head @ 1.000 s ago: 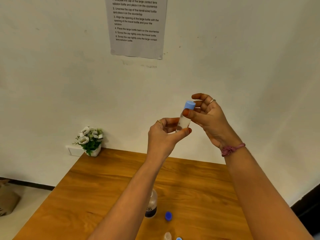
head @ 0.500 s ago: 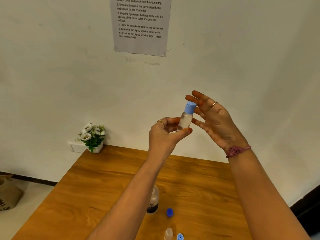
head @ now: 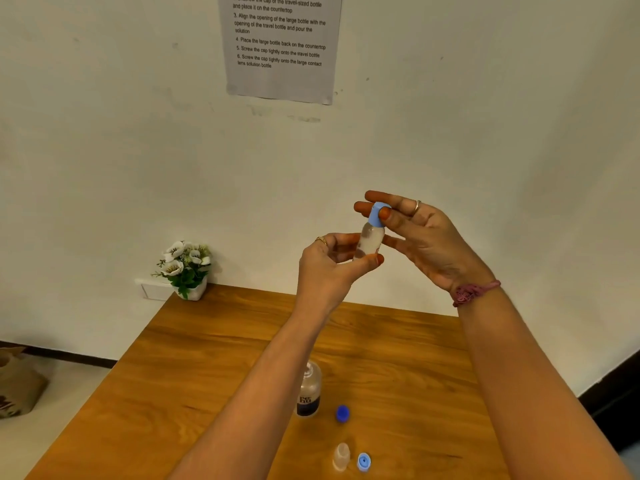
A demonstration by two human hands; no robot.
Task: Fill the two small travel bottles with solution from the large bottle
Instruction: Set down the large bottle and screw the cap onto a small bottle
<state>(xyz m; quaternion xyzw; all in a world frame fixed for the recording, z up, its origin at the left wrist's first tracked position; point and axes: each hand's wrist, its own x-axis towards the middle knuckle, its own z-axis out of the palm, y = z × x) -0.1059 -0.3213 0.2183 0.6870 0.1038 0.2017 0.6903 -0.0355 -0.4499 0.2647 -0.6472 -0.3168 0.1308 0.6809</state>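
The left hand is gripping the travel bottle upright so nothing is spilling — the right hand is pinching its light blue cap, probably to tighten it.

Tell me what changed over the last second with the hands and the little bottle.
The right hand, which let go of the light blue cap half a second ago, is back on it, thumb and fingers pinching it. The left hand kept its grip on the small bottle, raised and upright. On the table, the large bottle, the dark blue cap, the second small bottle and its cap stayed put.
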